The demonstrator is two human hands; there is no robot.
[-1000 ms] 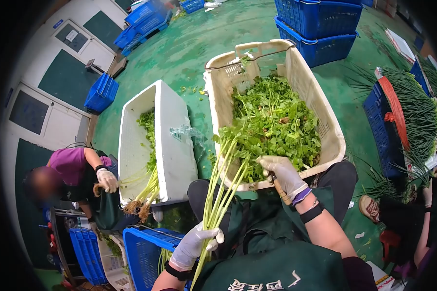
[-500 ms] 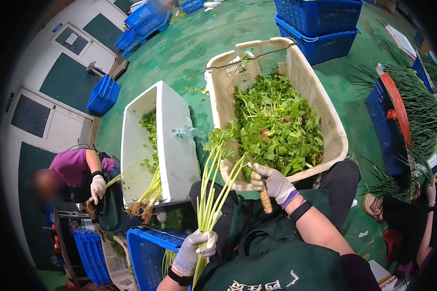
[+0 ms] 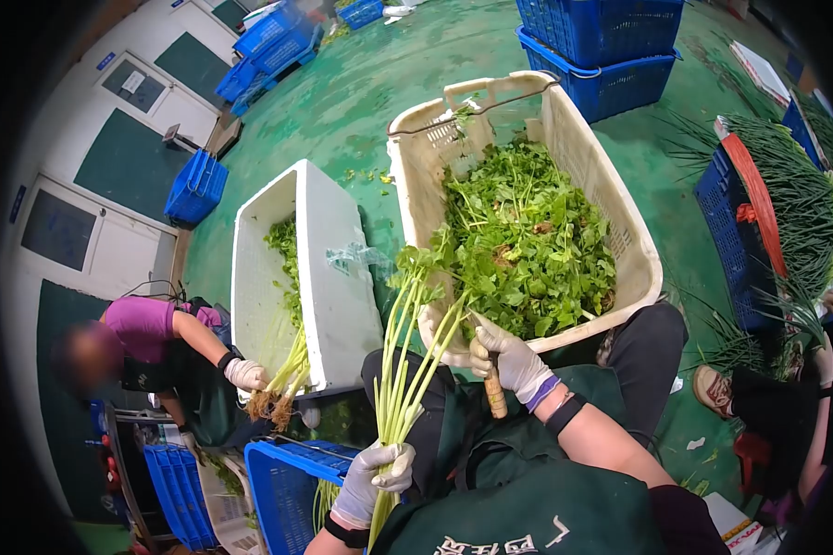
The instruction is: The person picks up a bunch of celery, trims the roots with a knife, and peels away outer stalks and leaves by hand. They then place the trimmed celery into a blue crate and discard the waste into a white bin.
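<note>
Upright in my gloved left hand is a bunch of long green leafy stalks, gripped near its lower end. My gloved right hand is closed around a tool with a wooden handle, just right of the stalks. The leafy tops lean on the near left rim of a large cream crate. Inside that crate lies a heap of loose green leaves. Left of it, a white foam box on its side holds more stalks with brown roots.
A co-worker at the left has a gloved hand at the rooted stalks. Blue crates stand at the lower left and top right. On the right are a crate of thin green stems and another person's shoe.
The co-worker's hand has moved right to the rooted stalks. My right hand has lowered slightly and shifted left, still holding the tool. The bunch in my left hand has barely moved.
</note>
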